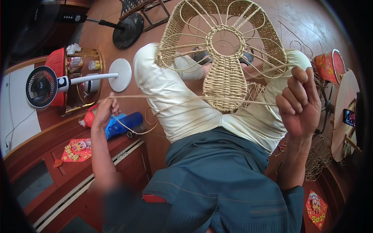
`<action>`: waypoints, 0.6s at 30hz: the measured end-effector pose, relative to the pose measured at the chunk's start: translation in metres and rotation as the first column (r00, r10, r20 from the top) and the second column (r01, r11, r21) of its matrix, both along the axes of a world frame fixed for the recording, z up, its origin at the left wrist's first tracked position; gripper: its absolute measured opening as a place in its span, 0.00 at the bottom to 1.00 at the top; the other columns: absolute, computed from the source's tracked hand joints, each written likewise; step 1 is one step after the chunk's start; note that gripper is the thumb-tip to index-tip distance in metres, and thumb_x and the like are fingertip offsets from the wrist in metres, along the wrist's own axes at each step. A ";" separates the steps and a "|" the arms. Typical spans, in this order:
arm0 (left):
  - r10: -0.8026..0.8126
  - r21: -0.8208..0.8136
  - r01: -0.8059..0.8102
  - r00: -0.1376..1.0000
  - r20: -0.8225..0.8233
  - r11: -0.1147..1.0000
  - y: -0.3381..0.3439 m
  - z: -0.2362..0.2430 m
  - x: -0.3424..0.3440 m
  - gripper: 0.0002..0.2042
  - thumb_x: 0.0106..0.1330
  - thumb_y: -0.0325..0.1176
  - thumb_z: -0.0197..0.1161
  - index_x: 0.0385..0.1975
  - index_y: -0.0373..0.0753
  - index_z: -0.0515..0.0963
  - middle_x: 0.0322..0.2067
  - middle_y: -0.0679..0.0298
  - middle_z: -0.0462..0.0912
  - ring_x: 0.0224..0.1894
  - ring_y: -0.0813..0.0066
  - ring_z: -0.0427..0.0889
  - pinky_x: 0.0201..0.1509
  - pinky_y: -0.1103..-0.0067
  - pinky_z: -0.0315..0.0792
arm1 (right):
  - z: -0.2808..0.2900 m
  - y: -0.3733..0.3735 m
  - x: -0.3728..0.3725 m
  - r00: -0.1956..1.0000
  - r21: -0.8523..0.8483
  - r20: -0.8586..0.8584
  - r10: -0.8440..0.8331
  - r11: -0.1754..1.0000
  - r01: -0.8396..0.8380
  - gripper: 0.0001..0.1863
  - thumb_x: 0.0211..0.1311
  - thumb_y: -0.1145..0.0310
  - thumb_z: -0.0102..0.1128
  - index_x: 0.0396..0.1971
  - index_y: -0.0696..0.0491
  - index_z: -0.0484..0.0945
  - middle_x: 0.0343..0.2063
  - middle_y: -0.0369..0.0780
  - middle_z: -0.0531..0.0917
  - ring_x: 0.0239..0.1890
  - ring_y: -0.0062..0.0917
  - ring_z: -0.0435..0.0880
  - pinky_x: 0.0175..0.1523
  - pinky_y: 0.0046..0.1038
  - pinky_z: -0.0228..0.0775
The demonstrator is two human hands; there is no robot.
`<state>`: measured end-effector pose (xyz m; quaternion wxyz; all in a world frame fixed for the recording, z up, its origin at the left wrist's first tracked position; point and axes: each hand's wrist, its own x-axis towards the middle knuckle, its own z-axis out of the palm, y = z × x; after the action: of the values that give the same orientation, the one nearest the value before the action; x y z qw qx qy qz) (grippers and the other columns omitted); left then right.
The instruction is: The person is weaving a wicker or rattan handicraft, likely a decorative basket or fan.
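Note:
A straw-coloured cord (175, 96) runs taut across my lap between both hands. My left hand (104, 112), out to the left, is closed on it, and a slack tail loops down below. On the right my right hand (301, 104) is raised with curled fingers, also gripping cord; one strand leads from it to the frame's right side. Between my knees rests a woven rattan piece (224, 87), with a paddle-shaped centre, a ring, spokes fanning outward and a curved woven band (173, 35). Its lower tip lies just beyond the stretched cord.
At left stand a small fan (42, 87) with a white round base (120, 75) and a black fan base (128, 31). A blue bottle (130, 121) lies on the red cabinet (116, 155). To the right are a red bucket (330, 66), a phone (349, 117) and loose cord coils (318, 159).

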<state>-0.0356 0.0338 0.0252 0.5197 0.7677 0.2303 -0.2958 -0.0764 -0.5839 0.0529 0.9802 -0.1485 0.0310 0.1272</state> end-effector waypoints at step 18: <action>-0.621 0.401 0.483 0.689 0.374 0.778 -0.199 0.098 -0.006 0.26 0.80 0.47 0.58 0.67 0.35 0.77 0.59 0.48 0.85 0.63 0.60 0.84 0.67 0.69 0.74 | 0.002 0.119 -0.016 0.909 -0.615 -0.018 0.417 0.712 -0.338 0.25 0.87 0.48 0.42 0.47 0.54 0.80 0.23 0.28 0.69 0.24 0.12 0.63 0.30 0.19 0.57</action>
<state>-0.0413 -0.1655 0.1236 0.3355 0.9130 -0.1142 -0.2019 -0.0920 -0.4646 0.0553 0.8333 -0.4646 -0.0212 0.2989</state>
